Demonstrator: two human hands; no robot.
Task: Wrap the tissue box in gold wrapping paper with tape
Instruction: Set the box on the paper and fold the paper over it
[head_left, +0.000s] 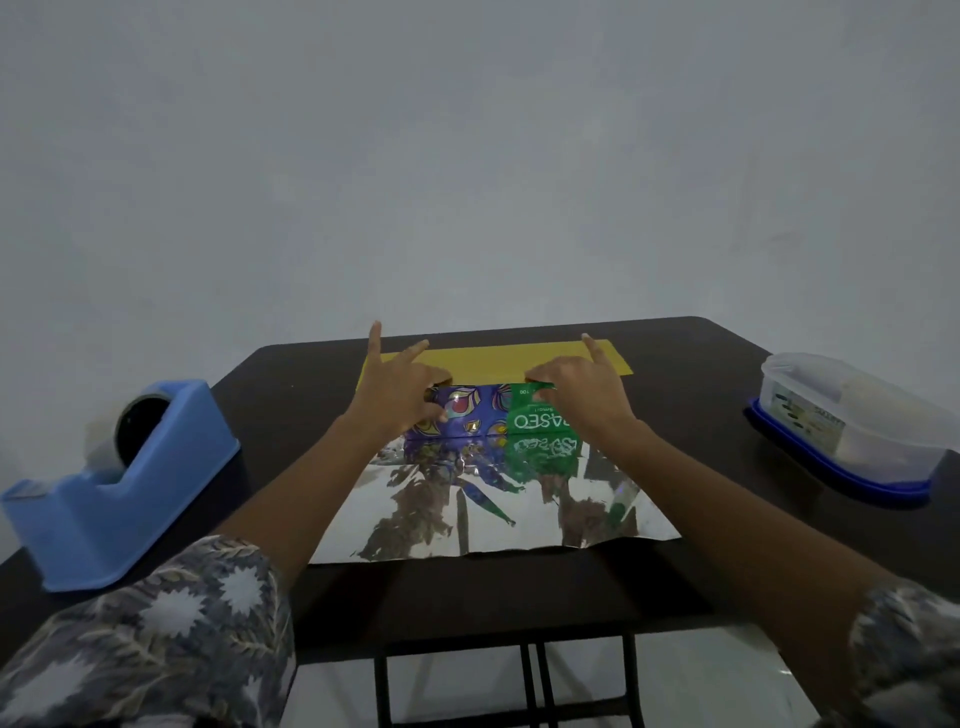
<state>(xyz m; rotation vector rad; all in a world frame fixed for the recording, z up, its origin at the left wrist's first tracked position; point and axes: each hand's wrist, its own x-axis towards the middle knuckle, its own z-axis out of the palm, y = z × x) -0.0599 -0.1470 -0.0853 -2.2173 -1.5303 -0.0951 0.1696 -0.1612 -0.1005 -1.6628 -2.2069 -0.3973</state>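
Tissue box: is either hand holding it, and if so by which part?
Both hold the tissue box: the left hand grips its left end, the right hand its upper edge near the right end, thumbs on the near face.

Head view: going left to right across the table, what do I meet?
Tape dispenser → left hand → tissue box → right hand → container.
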